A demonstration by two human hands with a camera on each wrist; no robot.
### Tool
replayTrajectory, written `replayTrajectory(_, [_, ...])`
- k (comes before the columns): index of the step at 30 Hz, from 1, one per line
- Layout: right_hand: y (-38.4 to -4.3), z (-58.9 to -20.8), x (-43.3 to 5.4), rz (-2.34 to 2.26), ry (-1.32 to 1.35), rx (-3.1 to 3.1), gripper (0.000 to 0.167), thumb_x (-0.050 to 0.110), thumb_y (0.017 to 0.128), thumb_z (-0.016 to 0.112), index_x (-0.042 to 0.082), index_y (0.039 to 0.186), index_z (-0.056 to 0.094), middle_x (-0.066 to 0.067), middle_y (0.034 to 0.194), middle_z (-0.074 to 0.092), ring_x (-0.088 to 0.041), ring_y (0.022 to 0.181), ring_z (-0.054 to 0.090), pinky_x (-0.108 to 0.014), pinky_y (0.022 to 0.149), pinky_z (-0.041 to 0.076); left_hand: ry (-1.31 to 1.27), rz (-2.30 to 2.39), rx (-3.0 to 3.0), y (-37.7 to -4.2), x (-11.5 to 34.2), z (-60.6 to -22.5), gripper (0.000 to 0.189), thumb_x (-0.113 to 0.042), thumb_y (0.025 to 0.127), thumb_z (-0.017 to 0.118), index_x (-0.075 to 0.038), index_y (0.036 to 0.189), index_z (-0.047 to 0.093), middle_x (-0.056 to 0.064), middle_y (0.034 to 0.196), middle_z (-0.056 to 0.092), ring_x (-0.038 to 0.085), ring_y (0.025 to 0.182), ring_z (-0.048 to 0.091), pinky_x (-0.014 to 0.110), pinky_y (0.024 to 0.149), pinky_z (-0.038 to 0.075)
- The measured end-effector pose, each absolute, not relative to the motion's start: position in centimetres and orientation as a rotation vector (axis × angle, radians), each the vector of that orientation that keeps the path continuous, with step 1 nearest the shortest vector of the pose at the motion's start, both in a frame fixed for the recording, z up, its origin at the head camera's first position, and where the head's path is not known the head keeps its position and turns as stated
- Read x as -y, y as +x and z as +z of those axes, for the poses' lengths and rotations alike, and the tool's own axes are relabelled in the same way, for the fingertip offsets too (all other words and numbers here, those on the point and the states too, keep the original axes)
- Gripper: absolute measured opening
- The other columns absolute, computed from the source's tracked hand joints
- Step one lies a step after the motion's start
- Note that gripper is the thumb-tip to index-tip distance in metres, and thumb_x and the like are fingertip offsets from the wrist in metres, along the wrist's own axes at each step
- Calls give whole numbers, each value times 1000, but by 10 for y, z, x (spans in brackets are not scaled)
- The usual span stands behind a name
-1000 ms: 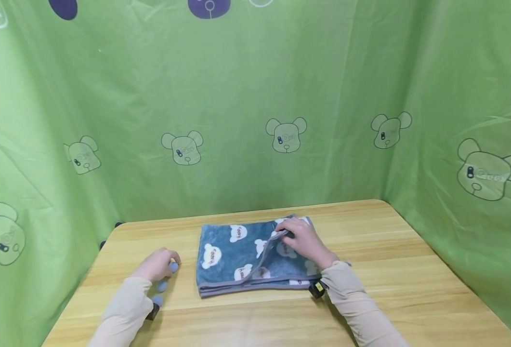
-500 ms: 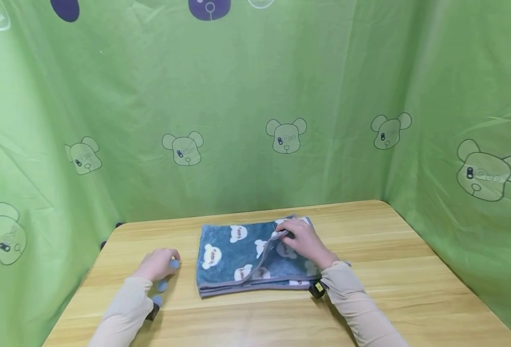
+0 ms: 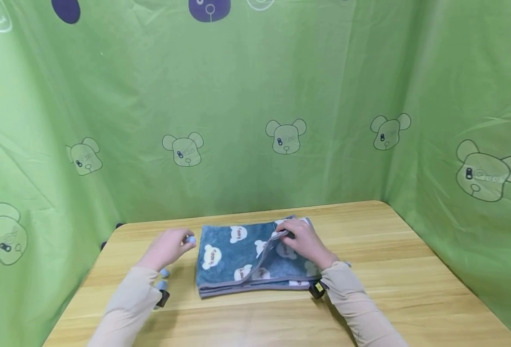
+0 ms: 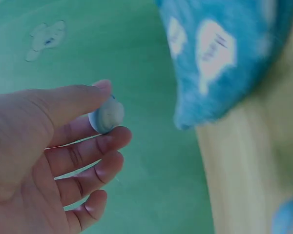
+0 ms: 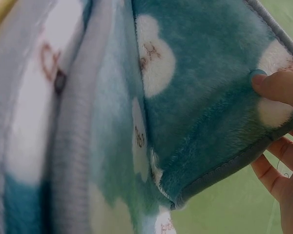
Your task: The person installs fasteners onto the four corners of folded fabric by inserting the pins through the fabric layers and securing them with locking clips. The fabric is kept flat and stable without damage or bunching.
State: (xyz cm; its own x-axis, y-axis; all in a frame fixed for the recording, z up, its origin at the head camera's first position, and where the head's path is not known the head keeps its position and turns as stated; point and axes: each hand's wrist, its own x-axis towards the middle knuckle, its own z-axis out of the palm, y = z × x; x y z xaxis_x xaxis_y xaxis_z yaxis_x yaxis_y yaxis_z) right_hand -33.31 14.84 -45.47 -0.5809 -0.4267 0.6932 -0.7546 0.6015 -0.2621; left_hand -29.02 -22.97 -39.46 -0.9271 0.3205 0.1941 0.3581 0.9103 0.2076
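Note:
My left hand (image 3: 166,246) pinches a small pale blue ball (image 4: 111,116) between thumb and fingers, just left of the folded towel's near corner in the left wrist view. The other fingers are loosely bent. The teal towel (image 3: 225,255), with white bear heads and grey edging, lies folded on the table. At its right part my right hand (image 3: 305,242) grips the edge of the top layer and holds it lifted. In the right wrist view the thumb (image 5: 278,87) lies on the plush face, with fingers behind the raised flap (image 5: 205,112).
More blue balls (image 3: 162,285) sit on the wooden table (image 3: 246,318) beside my left wrist, partly hidden by it. A bit of blue (image 3: 347,263) shows past the right sleeve. Green curtains (image 3: 233,183) with bear prints surround the table's back and sides.
My left hand has picked up the farthest ball from the table and moved it away from me and right, toward the towel. The right hand and towel stay as they were.

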Motion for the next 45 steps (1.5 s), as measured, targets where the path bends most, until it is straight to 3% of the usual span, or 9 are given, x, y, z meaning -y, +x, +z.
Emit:
replayTrajectory(7, [-331, -454, -148, 737, 913, 2272, 20, 4, 75, 77, 15, 92, 72, -1, 95, 75, -22, 94, 69, -46, 95, 50, -554, -506, 2855, -300, 192, -378, 25, -34, 94, 64, -12, 103, 71, -1, 83, 68, 11, 72, 58, 33, 69, 50])
replayTrajectory(15, [-330, -453, -147, 735, 907, 2298, 20, 4, 77, 76, 15, 92, 72, -1, 96, 75, -21, 95, 69, -48, 103, 46, -493, -1031, 2710, -322, 145, -393, 27, -31, 95, 63, -10, 110, 71, 4, 90, 71, 13, 77, 59, 30, 71, 49])
replayTrajectory(21, [-330, -453, -146, 721, 929, 2279, 21, 6, 75, 78, 15, 92, 72, -1, 95, 75, -21, 92, 69, -49, 97, 49, -484, -1435, 2571, -335, 116, -421, 32, -30, 98, 59, -5, 114, 69, 12, 97, 73, 29, 91, 67, 34, 79, 54])
replayTrajectory(27, [-333, -455, -145, 716, 962, 2238, 21, 5, 73, 79, 17, 89, 71, 2, 92, 73, -17, 90, 65, -39, 84, 53, -422, -1757, 2477, -341, 90, -447, 36, -34, 99, 56, -4, 115, 69, 21, 103, 70, 42, 95, 63, 46, 80, 53])
replayTrajectory(31, [-332, -454, -146, 745, 983, 2246, 22, 3, 73, 79, 15, 89, 71, 1, 92, 73, -18, 90, 65, -38, 84, 53, -396, -1922, 2415, -344, 74, -455, 37, -33, 99, 56, -5, 121, 66, 21, 108, 70, 34, 92, 64, 43, 79, 52])
replayTrajectory(37, [-329, -454, -145, 798, 1017, 2273, 21, 1, 75, 79, 12, 91, 71, 0, 90, 72, -16, 86, 66, -35, 81, 55, -385, -2153, 2313, -323, 58, -435, 29, -18, 100, 54, 2, 120, 56, 28, 112, 67, 20, 77, 62, 27, 67, 45])
replayTrajectory(43, [-328, -455, -143, 817, 1034, 2274, 23, -1, 73, 79, 11, 92, 71, -1, 91, 72, -17, 85, 64, -33, 80, 55, -327, -2186, 2333, -328, 50, -444, 27, -20, 100, 54, -2, 120, 56, 26, 113, 67, 47, 96, 61, 28, 69, 44])
replayTrajectory(45, [-328, -455, -143, 819, 1043, 2274, 23, -1, 73, 79, 11, 92, 71, -1, 91, 72, -17, 85, 64, -33, 80, 55, -327, -2182, 2327, -333, 49, -453, 28, -22, 100, 54, -3, 121, 57, 26, 111, 68, 51, 101, 59, 30, 69, 44])
